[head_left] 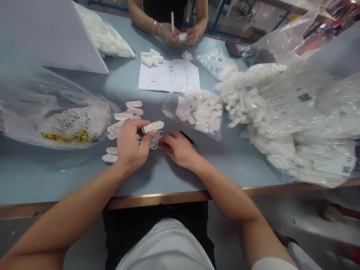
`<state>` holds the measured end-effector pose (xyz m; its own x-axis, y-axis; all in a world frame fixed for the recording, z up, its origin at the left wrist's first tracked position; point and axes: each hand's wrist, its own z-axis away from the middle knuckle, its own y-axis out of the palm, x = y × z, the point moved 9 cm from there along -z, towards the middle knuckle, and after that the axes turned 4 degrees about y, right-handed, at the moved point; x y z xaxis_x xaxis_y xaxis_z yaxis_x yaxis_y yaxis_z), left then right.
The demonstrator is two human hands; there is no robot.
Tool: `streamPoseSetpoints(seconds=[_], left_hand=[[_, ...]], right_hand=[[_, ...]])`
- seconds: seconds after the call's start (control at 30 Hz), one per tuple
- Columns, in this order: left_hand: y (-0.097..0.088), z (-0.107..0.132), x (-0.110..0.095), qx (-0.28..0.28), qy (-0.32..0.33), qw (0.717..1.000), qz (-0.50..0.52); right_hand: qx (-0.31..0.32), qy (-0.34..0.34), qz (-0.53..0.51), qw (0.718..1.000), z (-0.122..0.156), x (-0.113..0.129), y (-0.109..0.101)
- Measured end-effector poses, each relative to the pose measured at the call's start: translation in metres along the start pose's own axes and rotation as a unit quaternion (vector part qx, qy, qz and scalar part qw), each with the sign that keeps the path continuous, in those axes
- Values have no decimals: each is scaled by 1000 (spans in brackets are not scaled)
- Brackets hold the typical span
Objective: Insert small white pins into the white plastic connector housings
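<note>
While I watch from the head camera, the left hand pinches a white plastic connector housing in its fingers, above the middle of the blue bench. The right hand lies low and holds nothing I can see, just beside a small heap of white plastic pieces and a black pen.
</note>
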<state>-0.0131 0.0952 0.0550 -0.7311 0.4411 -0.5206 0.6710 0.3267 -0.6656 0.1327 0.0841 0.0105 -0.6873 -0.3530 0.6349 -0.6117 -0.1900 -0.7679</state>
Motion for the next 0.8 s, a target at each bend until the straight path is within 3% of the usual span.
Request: streamPoseSetpoints(seconds=[0.2, 0.43, 0.6, 0.73, 0.8], left_hand=[[5, 1, -6, 5, 26, 999, 40], [6, 1, -5, 10, 30, 999, 37], [6, 2, -8, 15, 42, 998, 35], [8, 5, -17, 31, 71, 996, 35], [12, 7, -22, 49, 87, 994, 39]], right_hand=[[32, -6, 161, 986, -8, 7, 16], [35, -13, 170, 985, -3, 4, 11], [-30, -11, 27, 999, 3, -11, -16], [-139, 24, -73, 987, 13, -22, -53], [-180, 9, -91, 979, 18, -17, -66]])
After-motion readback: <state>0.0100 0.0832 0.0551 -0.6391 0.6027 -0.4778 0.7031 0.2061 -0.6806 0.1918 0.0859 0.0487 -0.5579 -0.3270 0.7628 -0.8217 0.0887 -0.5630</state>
